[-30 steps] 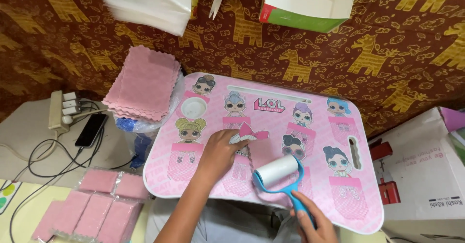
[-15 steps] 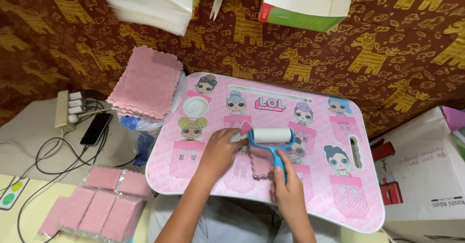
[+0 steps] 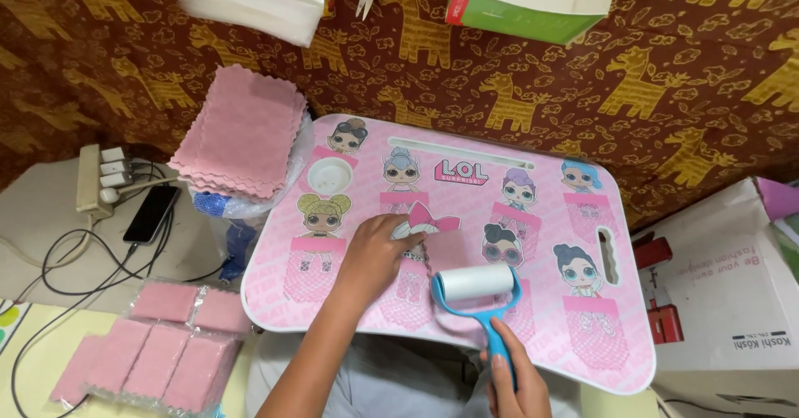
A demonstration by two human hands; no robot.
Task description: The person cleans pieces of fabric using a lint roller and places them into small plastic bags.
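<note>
A pink lap table (image 3: 583, 326) with cartoon doll pictures lies in front of me. My left hand (image 3: 374, 256) presses flat on a small pink cloth (image 3: 448, 247) lying on the table's middle. My right hand (image 3: 514, 380) grips the blue handle of a lint roller (image 3: 476, 289), whose white roll rests on the near edge of the cloth, just right of my left hand.
A stack of pink cloths (image 3: 243, 139) sits at the table's far left corner. Packed pink cloths (image 3: 158, 347) lie at the near left. A phone (image 3: 151, 213), a power strip (image 3: 98, 176) and cables are further left. Cardboard boxes (image 3: 732, 293) stand at the right.
The roller has moved from the far side of the cloth back toward me over the cloth. My left hand has stayed on the cloth.
</note>
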